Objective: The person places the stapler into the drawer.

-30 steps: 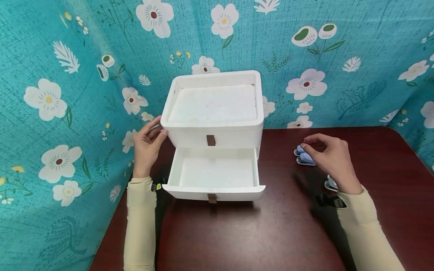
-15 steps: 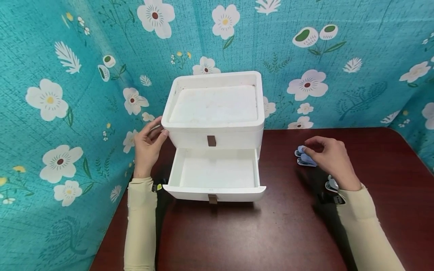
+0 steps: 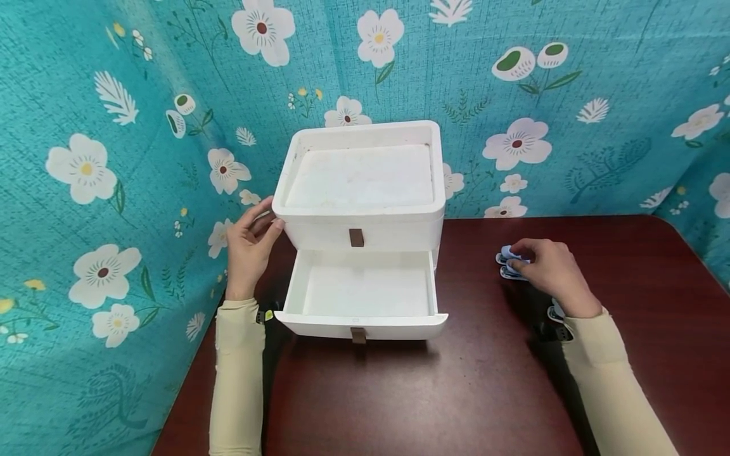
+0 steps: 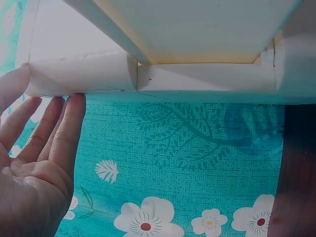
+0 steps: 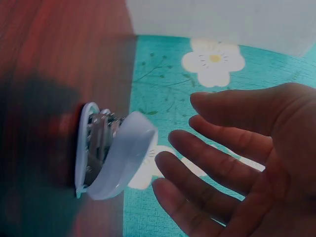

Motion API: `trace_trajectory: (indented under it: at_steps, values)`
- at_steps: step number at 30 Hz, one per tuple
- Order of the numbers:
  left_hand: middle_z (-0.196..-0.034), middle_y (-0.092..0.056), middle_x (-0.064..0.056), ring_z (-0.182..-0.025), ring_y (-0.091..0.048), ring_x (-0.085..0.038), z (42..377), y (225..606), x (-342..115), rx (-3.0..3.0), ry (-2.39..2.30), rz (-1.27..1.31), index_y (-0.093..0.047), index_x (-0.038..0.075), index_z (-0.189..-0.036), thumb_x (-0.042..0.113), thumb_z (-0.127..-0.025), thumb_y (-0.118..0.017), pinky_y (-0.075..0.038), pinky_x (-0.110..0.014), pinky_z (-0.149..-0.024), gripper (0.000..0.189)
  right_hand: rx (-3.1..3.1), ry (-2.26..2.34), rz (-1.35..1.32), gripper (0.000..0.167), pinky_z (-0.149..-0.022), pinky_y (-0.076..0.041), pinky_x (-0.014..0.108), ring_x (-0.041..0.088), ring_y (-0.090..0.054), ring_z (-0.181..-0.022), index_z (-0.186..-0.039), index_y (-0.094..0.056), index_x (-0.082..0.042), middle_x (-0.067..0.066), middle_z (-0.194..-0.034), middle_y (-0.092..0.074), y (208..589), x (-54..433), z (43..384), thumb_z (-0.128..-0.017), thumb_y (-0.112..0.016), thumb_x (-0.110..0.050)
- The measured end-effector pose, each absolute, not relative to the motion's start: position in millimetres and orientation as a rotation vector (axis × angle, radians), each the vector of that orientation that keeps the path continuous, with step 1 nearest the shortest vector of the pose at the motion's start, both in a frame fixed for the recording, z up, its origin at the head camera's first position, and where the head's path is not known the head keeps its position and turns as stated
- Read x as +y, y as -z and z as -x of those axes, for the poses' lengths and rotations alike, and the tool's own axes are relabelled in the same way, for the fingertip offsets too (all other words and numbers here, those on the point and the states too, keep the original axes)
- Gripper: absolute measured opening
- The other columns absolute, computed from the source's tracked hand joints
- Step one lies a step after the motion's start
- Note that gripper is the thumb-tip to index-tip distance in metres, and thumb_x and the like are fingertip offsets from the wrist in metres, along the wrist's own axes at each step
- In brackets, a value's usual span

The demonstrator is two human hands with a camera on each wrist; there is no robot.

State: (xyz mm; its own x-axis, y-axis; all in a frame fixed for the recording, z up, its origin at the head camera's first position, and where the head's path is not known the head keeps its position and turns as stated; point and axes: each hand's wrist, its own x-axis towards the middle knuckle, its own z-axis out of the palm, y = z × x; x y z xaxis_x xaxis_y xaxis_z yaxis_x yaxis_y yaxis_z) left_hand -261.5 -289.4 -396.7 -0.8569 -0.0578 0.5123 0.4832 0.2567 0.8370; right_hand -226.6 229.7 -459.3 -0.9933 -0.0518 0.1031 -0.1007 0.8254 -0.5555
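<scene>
A white drawer unit (image 3: 319,231) has its lower drawer (image 3: 365,294) pulled out, with nothing lying in it. My left hand (image 3: 249,250) touches the unit's left front corner, thumb at the front and fingers nearly straight along the side; the left wrist view shows these fingertips (image 4: 75,101) against the edge. On the right, two small lilac-blue staplers (image 3: 511,272) lie close together. My right hand (image 3: 552,269) is over them, thumb and fingers apart. In the right wrist view, a gap separates the fingers from a stapler (image 5: 126,158).
Another small stapler (image 3: 554,311) is mostly hidden under my right wrist. The dark red-brown table (image 3: 388,399) bears everything. A teal flowered cloth (image 3: 365,57) hangs behind and along the left side. The open drawer juts toward the front.
My right hand has lowered toward the two staplers, and its fingertips now overlap them in the head view. My left hand stays at the drawer unit's corner.
</scene>
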Motion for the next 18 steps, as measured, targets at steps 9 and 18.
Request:
trace_trajectory:
  at_steps: [9, 18]
  values:
    - [-0.143, -0.066, -0.017, -0.117, -0.071, 0.000, 263, 396, -288, -2.089, 1.642, 0.389, -0.064, 0.008, -0.143, 0.003, -0.098, -0.071, -0.057, -0.023, -0.097, 0.046, -2.975, -0.882, -0.119, 0.036, -0.059, -0.046, 0.030, 0.033, -0.064, -0.086, -0.121, -0.069, 0.008, 0.033, -0.115, -0.071, 472, 237, 230, -0.092, -0.075, -0.012]
    - [-0.143, -0.066, -0.017, -0.118, -0.071, -0.002, 264, 397, -289, -2.085, 1.637, 0.386, -0.064, 0.008, -0.143, 0.004, -0.097, -0.071, -0.058, -0.025, -0.097, 0.046, -3.044, -0.819, -0.068, 0.036, -0.071, -0.054, 0.048, 0.039, -0.061, -0.095, -0.124, -0.067, 0.010, 0.034, -0.120, -0.067, 477, 236, 233, -0.093, -0.071, -0.008]
